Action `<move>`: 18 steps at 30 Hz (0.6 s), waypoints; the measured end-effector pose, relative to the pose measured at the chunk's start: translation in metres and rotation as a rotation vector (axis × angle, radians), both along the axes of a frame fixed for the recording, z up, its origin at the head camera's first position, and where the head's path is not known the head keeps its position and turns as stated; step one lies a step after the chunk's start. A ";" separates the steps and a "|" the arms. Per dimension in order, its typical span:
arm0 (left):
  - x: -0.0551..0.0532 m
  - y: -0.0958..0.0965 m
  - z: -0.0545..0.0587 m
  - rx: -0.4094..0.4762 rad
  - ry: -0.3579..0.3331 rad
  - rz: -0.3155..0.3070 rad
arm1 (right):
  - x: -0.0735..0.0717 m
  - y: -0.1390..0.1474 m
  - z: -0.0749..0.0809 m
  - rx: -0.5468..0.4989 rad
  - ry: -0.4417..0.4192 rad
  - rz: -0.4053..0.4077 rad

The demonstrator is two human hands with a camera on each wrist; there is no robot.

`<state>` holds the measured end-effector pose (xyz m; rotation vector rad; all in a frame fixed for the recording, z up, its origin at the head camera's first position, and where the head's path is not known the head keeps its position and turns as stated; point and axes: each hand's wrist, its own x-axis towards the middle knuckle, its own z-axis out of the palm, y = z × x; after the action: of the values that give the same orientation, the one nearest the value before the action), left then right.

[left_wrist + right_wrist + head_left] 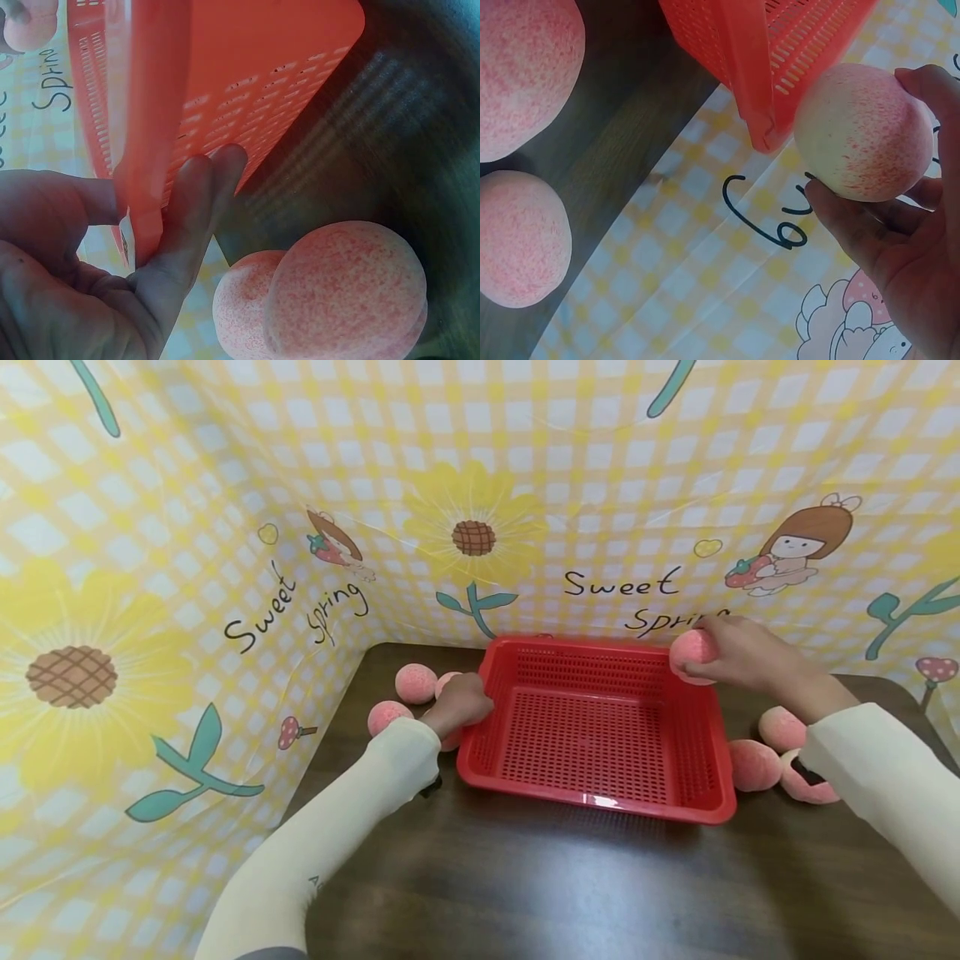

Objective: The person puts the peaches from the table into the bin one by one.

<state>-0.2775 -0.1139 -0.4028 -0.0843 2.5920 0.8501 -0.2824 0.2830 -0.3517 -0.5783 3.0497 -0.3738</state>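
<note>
On the dark table (480,877), the left hand (462,702) pinched the basket (540,794) at nine o'clock, seemingly steadying it, while the right hand (753,653), fingers curled securely round a peach (692,652), held it near two o'clock.

Peach (446,681) partly hidden behind left grip (462,700), right sleeve (881,781) cut off at edge, left-sleeve lettering (314,883) too small

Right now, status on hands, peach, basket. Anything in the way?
Left hand gripping the left rim of the red basket. Right hand holding a peach at the basket's far right corner. No obstruction visible between peach and basket.
</note>
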 end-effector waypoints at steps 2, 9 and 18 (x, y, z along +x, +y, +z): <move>0.000 0.000 0.000 -0.018 0.007 -0.014 | 0.001 -0.001 0.000 -0.004 0.001 0.002; -0.002 0.000 -0.001 -0.021 0.006 -0.010 | 0.001 -0.007 -0.001 -0.003 -0.007 0.010; -0.004 0.001 -0.004 -0.067 0.021 -0.039 | 0.001 -0.015 -0.002 -0.027 -0.012 0.017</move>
<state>-0.2814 -0.1126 -0.4071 -0.0439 2.6327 0.7546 -0.2812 0.2678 -0.3540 -0.6011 3.0307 -0.4177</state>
